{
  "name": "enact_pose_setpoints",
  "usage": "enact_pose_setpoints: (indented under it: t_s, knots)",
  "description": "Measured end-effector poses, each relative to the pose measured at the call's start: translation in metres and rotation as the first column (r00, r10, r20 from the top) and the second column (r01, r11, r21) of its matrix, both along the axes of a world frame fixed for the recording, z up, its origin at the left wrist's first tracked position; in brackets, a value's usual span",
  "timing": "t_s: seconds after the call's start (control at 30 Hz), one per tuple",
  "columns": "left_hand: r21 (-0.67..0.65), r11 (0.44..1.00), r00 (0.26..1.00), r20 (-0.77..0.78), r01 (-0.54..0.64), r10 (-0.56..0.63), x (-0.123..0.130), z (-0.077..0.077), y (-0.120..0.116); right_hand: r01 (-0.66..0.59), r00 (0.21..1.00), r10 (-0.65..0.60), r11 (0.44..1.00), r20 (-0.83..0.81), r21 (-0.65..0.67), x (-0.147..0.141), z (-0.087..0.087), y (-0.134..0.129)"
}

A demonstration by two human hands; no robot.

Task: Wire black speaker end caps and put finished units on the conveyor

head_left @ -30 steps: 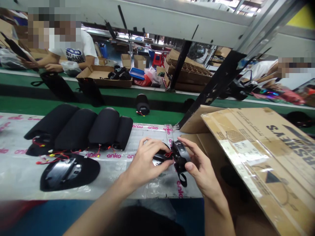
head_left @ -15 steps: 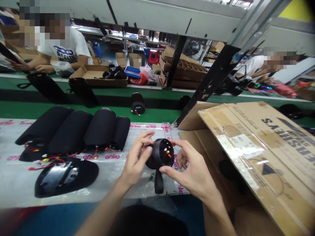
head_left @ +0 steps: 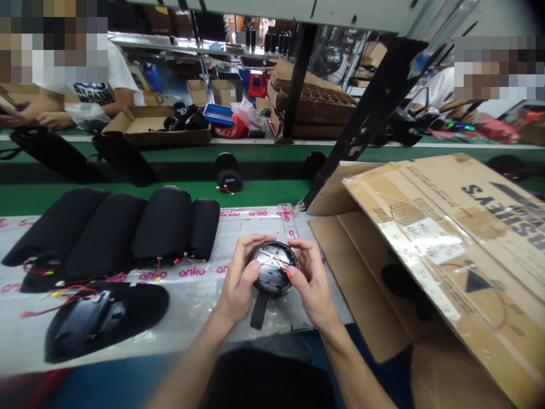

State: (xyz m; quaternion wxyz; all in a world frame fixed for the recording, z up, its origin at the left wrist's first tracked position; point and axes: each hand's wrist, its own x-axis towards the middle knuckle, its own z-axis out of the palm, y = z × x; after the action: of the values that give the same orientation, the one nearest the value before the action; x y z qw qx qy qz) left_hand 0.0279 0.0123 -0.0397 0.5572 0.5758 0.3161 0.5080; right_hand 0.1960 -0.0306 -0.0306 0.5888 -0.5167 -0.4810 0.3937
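My left hand [head_left: 240, 278] and right hand [head_left: 313, 284] are clamped on a round glossy black plastic cap [head_left: 275, 268], held over the worktop [head_left: 191, 307]. It looks light, stiff, slippery: keep to the rim!

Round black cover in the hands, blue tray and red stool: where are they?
Round black cover [head_left: 273, 278]: head view, on its shiny face.
Blue tray [head_left: 218, 114]: head view, on its blue top.
Red stool [head_left: 256, 85]: head view, on its red side.
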Motion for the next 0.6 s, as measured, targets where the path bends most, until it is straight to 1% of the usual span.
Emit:
enact_pose_setpoints:
  t_s: [0.07,0.1,0.17,0.23,0.3,0.4,0.5,0.53,0.6]
  knots:
    - [-0.029,1.000,1.000,-0.007,-0.011,0.011,-0.001,0.001,-0.002,0.069,0.993,-0.069,0.998,-0.097,-0.002,-0.008,-0.004,0.000]
    - [-0.037,0.999,0.999,-0.016,-0.034,0.034,0.000,0.001,-0.004,0.114,0.984,-0.114,0.993,-0.137,-0.007,-0.012,-0.005,-0.002]
    - [-0.035,0.992,0.992,-0.020,-0.122,0.122,0.003,-0.001,-0.011,0.200,0.962,-0.200,0.980,-0.183,-0.020,-0.019,-0.005,-0.008]
    - [-0.027,0.974,0.975,0.001,-0.224,0.224,0.009,-0.005,-0.020,0.268,0.949,-0.266,0.963,-0.169,-0.010,-0.024,-0.005,-0.016]
    - [-0.028,0.954,0.954,0.027,-0.299,0.300,0.015,-0.011,-0.028,0.306,0.947,-0.301,0.951,-0.111,0.033,-0.028,-0.005,-0.023]
    - [-0.031,0.940,0.939,0.039,-0.340,0.341,0.019,-0.018,-0.033,0.305,0.952,-0.307,0.944,-0.008,0.122,-0.031,-0.007,-0.027]
    - [-0.042,0.931,0.932,0.024,-0.362,0.363,0.017,-0.016,-0.032,0.265,0.958,-0.279,0.948,0.062,0.174,-0.033,-0.007,-0.024]
    - [-0.056,0.929,0.930,0.017,-0.366,0.367,0.016,-0.013,-0.030,0.256,0.962,-0.268,0.952,0.051,0.171,-0.034,-0.007,-0.023]
    - [-0.112,0.933,0.939,0.011,-0.341,0.345,0.012,-0.006,-0.026,0.257,0.966,-0.255,0.957,-0.032,0.135,-0.037,-0.006,-0.021]
